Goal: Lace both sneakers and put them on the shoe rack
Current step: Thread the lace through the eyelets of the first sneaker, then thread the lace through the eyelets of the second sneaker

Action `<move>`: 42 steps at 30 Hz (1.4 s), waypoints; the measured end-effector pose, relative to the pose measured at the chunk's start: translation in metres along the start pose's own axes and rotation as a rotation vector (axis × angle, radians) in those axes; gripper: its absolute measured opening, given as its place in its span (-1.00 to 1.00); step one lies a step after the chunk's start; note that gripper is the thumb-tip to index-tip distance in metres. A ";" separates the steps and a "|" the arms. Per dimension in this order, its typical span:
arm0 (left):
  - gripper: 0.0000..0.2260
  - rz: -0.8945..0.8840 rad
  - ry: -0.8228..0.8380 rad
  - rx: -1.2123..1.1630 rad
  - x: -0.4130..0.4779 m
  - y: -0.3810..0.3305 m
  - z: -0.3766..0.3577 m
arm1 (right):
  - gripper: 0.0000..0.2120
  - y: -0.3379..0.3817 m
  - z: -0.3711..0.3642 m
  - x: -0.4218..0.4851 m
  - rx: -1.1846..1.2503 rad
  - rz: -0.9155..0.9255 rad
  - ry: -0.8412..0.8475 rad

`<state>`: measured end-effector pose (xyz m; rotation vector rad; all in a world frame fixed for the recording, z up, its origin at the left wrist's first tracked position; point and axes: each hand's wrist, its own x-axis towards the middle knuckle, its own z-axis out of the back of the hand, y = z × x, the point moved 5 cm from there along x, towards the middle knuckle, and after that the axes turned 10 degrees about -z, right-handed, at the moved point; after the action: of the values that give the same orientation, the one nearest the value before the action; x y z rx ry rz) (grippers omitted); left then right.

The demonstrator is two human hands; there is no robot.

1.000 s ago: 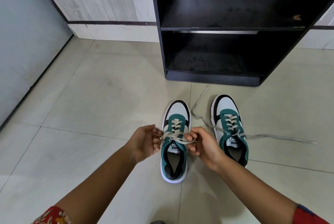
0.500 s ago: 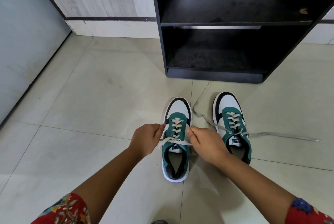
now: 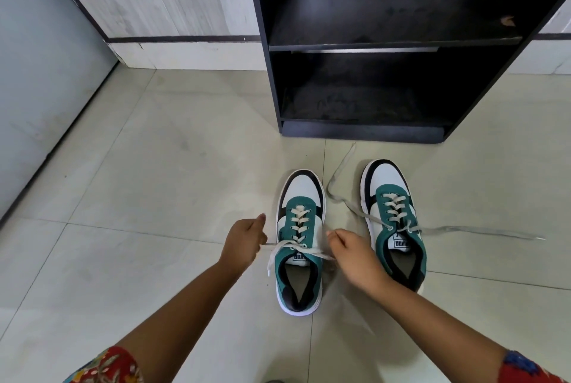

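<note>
Lace ends of the left sneaker are pinched, one in each of the hands (left hand, right hand), and pulled apart to cinch it; the right sneaker is parked beside it on the floor, unknotted, near the shoe rack.

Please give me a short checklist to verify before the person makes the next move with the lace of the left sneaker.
1. Left hand holds one lace end: ok, pinched and pulled sideways.
2. Right hand holds the other end: ok.
3. Lace of the left sneaker is threaded through all eyelets: ok, crossings reach the top.
4. Bow is tied: not ok, the ends only cross over the tongue.
5. Right sneaker is tied: not ok, its loose lace lies spread on the floor.
6. Shoe rack has room: ok, both visible shelves hold nothing.
</note>
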<state>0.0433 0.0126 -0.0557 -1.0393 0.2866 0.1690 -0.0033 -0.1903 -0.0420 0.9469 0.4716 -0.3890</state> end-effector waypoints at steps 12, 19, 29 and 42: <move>-0.63 0.312 0.180 -0.381 -0.030 -0.019 -0.014 | -0.58 0.016 -0.026 0.000 0.665 -0.285 0.303; -0.57 0.286 0.182 -0.289 -0.011 -0.042 0.007 | -0.53 0.037 -0.033 0.015 0.621 -0.276 0.362; -0.57 -0.660 -0.147 0.413 -0.029 -0.092 -0.027 | -0.80 -0.018 0.069 -0.039 0.514 0.027 -0.234; -0.68 -0.846 0.479 0.428 -0.015 -0.117 -0.143 | -0.77 -0.096 0.105 -0.033 0.286 -0.050 -0.440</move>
<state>0.0391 -0.1699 -0.0224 -0.6870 0.2745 -0.8804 -0.0576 -0.3259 -0.0370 1.0891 0.0370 -0.7042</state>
